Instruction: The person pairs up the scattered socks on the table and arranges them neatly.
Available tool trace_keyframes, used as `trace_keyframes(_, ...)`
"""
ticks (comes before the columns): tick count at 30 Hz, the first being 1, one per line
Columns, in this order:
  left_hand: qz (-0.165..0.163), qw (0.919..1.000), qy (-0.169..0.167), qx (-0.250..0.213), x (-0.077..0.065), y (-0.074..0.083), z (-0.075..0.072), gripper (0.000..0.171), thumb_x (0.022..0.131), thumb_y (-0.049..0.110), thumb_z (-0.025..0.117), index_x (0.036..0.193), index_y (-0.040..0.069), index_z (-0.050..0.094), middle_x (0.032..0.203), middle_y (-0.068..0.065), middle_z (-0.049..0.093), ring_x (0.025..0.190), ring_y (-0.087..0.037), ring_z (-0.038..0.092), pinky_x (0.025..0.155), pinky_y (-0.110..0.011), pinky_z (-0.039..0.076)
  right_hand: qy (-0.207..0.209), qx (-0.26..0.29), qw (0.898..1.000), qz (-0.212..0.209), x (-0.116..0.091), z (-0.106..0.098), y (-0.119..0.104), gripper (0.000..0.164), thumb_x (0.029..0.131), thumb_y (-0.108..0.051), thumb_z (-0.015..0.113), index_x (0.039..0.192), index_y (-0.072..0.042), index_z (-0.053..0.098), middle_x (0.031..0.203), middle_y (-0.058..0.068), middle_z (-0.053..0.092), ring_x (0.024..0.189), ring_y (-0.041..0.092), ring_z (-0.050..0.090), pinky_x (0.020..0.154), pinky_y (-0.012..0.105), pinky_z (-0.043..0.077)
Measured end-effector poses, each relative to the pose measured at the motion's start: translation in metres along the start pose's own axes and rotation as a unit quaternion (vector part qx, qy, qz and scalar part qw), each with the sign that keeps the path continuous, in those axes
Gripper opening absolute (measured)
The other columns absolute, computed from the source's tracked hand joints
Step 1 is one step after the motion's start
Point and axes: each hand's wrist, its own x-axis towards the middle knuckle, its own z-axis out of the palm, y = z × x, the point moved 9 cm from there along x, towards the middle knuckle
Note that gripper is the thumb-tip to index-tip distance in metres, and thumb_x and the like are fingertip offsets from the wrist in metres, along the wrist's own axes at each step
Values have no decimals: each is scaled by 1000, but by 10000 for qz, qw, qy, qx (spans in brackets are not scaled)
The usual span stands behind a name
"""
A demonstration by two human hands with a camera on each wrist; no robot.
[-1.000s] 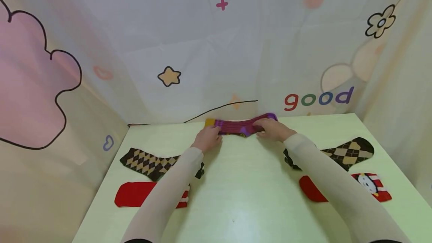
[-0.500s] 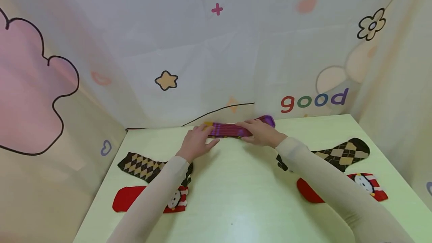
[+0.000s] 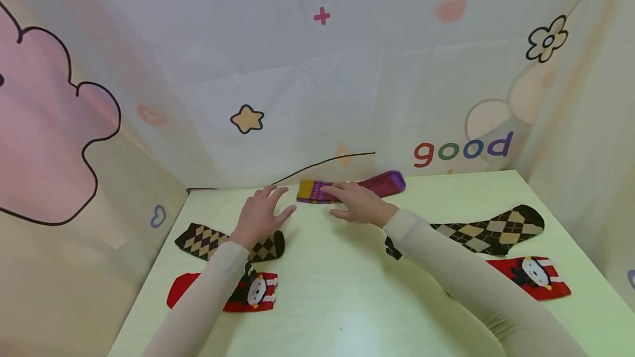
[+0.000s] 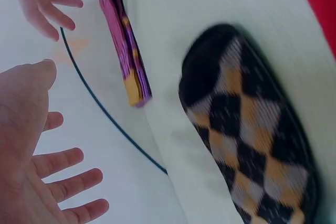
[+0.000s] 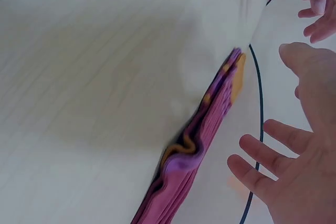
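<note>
At the back of the table lies a maroon-and-purple sock (image 3: 379,184) with a mustard cuff; the right wrist view shows several layers of it (image 5: 181,169) lying on one another. My right hand (image 3: 361,203) hovers at its front side with fingers spread, overlapping its middle in the head view. To the left of the cuff, my left hand (image 3: 259,215) is raised over the table, fingers apart and holding nothing. Below that hand is a black-and-tan argyle sock (image 3: 198,240), partly covered by hand and sleeve. Both palms (image 4: 18,108) show bare in the wrist views.
Another argyle sock (image 3: 511,227) lies on the right, partly behind my right sleeve. Red socks with a white animal face lie nearer me, one red sock (image 3: 265,299) at left and another red sock (image 3: 555,285) at right. A printed curtain (image 3: 297,70) hangs behind the table (image 3: 342,302).
Both hands have let go of the maroon-and-purple sock. My left hand has moved left and nearer me; my right hand has slid left along the sock with fingers opened. The sock lies flatter.
</note>
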Motion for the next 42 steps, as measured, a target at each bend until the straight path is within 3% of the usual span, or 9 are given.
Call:
trace_keyframes(9,-311,9993,144,124,-23,-37,-11,68,96,49,69,150,12,51,144,-21,55,120,-45,58,99,-63,47,-4,40,9998,-206,13,9,-26,58,101,-34,66,152,-10,50,146,17,56,134,38,52,110,52,44)
trace_keyframes(16,-593,9979,134,200,-41,-70,-10,70,95,47,71,152,12,48,143,-23,54,117,-47,58,95,-65,48,-269,239,9993,-98,21,21,-42,59,102,-35,65,155,-17,46,151,13,52,139,36,48,113,52,41)
trace_keyframes(22,-922,9955,86,192,-55,-101,-11,73,95,46,71,154,14,44,146,-27,49,118,-51,55,94,-70,46,-340,46,9993,-143,31,33,-56,58,103,-38,64,154,-20,47,149,10,55,135,31,52,110,47,46)
trace_keyframes(33,-1414,9895,-226,178,-84,-155,-13,74,95,40,72,154,9,40,145,-38,40,114,-61,53,84,-72,49,-544,85,9985,-73,44,55,-81,56,102,-38,64,154,-23,48,148,9,55,134,28,54,105,45,50)
trace_keyframes(42,-1827,9806,-695,140,-107,-191,-8,75,94,42,71,150,4,39,142,-44,38,117,-68,46,90,-79,42,-615,-30,9979,-189,55,77,-95,57,102,-40,64,154,-27,46,144,6,58,127,25,57,98,42,54)
